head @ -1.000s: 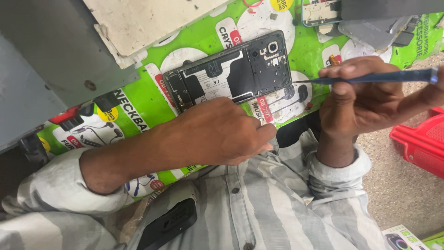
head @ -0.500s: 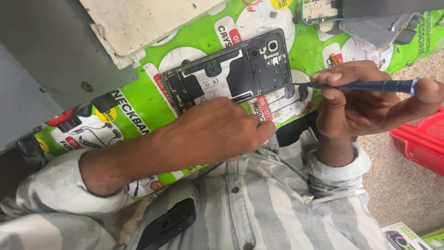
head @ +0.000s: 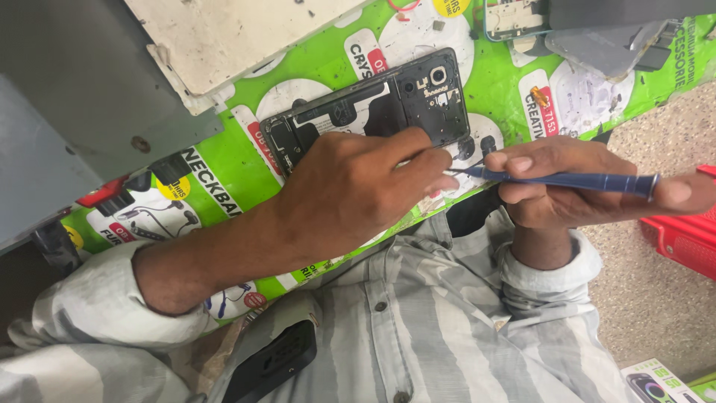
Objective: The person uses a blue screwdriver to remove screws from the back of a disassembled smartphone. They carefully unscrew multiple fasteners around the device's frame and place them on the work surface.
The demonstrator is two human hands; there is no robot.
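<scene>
1. Since the earlier frame, the right hand [head: 574,183] has drawn the blue screwdriver [head: 567,179] back from the phone toward the left hand [head: 358,186], whose fingertips now meet the tool's tip.
2. Green printed sheeting covers the desk [head: 500,82], with a worn white board [head: 224,37] lying at its upper left.
3. Lying flat on the desk just above the left hand is the opened black phone [head: 373,108], back cover off and inner parts showing.
4. Left grip: fingers curled and pressed together at the screwdriver's tip; whether they pinch a small part, I cannot tell.
5. Right grip: fingers and thumb closed around the screwdriver's handle, holding it level.
6. Beside the right hand sits a red plastic basket [head: 686,242] on the floor.
</scene>
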